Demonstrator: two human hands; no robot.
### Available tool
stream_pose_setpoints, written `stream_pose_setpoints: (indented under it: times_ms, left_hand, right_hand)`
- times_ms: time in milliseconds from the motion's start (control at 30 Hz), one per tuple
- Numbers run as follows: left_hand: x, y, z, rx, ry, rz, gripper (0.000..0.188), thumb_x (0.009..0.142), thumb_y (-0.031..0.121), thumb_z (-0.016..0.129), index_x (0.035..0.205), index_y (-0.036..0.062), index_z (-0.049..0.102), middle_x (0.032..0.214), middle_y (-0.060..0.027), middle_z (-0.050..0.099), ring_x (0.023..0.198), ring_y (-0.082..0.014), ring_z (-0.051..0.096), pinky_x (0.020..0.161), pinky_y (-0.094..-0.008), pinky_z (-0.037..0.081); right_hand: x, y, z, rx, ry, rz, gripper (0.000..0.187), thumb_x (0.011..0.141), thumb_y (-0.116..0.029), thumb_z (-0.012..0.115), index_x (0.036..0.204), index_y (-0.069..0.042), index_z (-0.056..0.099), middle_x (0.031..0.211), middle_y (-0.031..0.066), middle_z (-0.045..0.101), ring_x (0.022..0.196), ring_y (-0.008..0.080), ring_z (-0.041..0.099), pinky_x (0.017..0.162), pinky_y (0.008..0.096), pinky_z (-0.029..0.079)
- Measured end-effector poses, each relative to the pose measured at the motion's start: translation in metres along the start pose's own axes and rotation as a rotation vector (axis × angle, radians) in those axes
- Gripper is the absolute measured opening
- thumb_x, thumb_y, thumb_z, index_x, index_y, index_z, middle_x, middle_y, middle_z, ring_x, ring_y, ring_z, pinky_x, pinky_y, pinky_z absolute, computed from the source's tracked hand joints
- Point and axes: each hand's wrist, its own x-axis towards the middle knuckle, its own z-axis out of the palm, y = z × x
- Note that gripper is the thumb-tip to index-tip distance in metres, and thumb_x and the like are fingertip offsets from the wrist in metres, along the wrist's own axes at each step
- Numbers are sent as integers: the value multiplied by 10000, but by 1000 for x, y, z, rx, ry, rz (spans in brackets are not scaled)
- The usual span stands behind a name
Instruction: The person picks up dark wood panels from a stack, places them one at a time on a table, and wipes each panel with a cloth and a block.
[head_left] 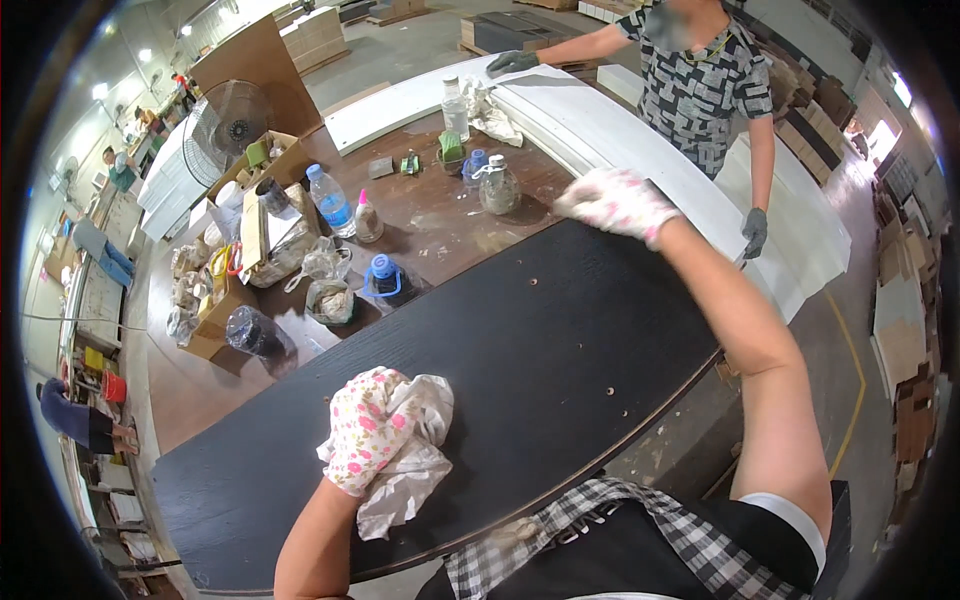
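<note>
I seem to be wiping the black board (520, 370), which lies over the brown table (425, 225); another stroke would call for flat, even pressure; my left hand (368, 425) clutches a crumpled cloth (410, 485) against it; my right hand (617, 205), arm outstretched, reaches its far edge, too blurred to tell whether it grips.

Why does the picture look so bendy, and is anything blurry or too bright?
In the head view, the wide lens bends things near its rim, so the worker in dark blue at far left looks tipped sideways; in that view too, the right hand looks a bit softer than the left hand, perhaps from moving; also in the head view, the far-right opening glows white.
</note>
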Motion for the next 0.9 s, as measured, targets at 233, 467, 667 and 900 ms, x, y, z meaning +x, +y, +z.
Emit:
stream_pose_setpoints:
  times_ms: [233, 467, 667, 900]
  left_hand:
    - [-3, -4, -4, -15, -21, -9, 241, 786, 293, 696, 916, 91, 686, 886, -143, 675, 859, -356, 646, 765, -430, 515]
    - [-34, -35, -32, 11, -140, 125, 313, 805, 347, 660, 995, 99, 674, 946, -134, 667, 885, -361, 633, 801, -428, 506]
    - [-148, -112, -109, -316, 35, -119, 183, 799, 117, 721, 932, 0, 673, 831, -87, 655, 778, -183, 615, 747, -310, 509]
    - [-285, -199, -213, -293, 241, -545, 93, 885, 72, 681, 924, -12, 675, 757, -26, 635, 720, -82, 527, 679, -262, 479]
  right_hand:
    - [-23, 124, -38, -231, 107, 437, 365, 827, -400, 677, 1048, -117, 743, 1070, 142, 718, 1040, 300, 667, 908, 401, 505]
    - [-14, -7, 1, -126, 133, 370, 423, 856, -462, 664, 1015, -76, 737, 1019, 158, 721, 977, 325, 679, 858, 406, 516]
    - [11, -223, 53, -116, 145, -65, 319, 903, -399, 641, 960, -102, 740, 891, 125, 693, 904, 309, 666, 819, 417, 509]
    - [80, -504, 142, 91, 121, -430, 270, 866, -326, 592, 809, -83, 694, 796, 166, 677, 812, 356, 669, 736, 468, 520]
